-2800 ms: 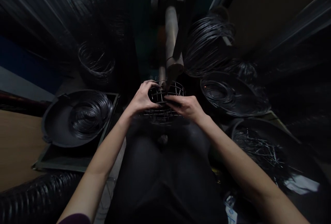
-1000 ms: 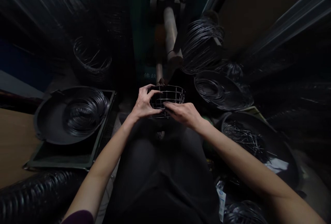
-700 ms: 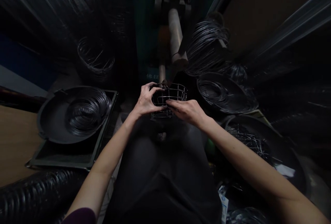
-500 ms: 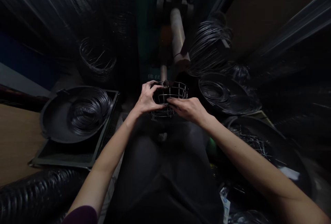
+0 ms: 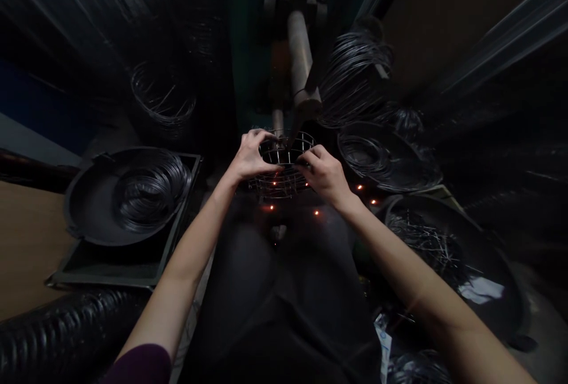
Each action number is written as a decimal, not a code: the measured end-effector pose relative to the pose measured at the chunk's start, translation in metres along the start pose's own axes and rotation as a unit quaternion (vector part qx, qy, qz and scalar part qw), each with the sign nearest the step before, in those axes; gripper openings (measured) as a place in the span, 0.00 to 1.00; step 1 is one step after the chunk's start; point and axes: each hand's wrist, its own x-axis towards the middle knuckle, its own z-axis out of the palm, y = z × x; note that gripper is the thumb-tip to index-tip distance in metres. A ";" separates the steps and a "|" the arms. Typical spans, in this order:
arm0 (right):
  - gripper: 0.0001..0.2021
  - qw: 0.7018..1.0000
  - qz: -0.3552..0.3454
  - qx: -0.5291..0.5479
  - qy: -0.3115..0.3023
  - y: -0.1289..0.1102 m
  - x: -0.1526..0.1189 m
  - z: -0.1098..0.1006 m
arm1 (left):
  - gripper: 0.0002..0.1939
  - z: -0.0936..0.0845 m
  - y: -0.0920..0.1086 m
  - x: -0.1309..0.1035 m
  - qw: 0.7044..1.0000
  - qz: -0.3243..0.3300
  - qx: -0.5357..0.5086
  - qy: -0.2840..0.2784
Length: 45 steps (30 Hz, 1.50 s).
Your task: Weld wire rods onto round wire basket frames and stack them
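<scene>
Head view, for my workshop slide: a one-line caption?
Both hands, left hand and right hand, grip a wire basket as orange sparks scatter below.

very dim, edges stretched and smeared, orange sparks glowing.

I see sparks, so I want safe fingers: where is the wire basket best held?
Probably by the top rim of the basket, from its two sides, as the left hand and right hand hold it; sparks show low down.
</scene>
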 end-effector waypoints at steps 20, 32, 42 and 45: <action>0.14 0.980 0.157 0.110 0.045 0.057 -0.005 -0.022 | 0.54 -0.011 -0.043 0.035 0.994 0.034 -0.102 -0.027; 0.16 0.762 0.602 -0.091 -0.221 0.227 -0.256 -0.025 | 0.66 0.034 -0.134 -0.003 0.962 -0.096 -0.252 -0.034; 0.21 0.729 0.645 -0.082 -0.216 0.243 -0.267 -0.011 | 0.57 0.022 -0.108 -0.009 0.969 -0.069 -0.235 -0.030; 0.22 0.738 0.637 -0.079 -0.206 0.234 -0.256 -0.012 | 0.55 0.024 -0.106 -0.011 0.970 -0.070 -0.234 -0.014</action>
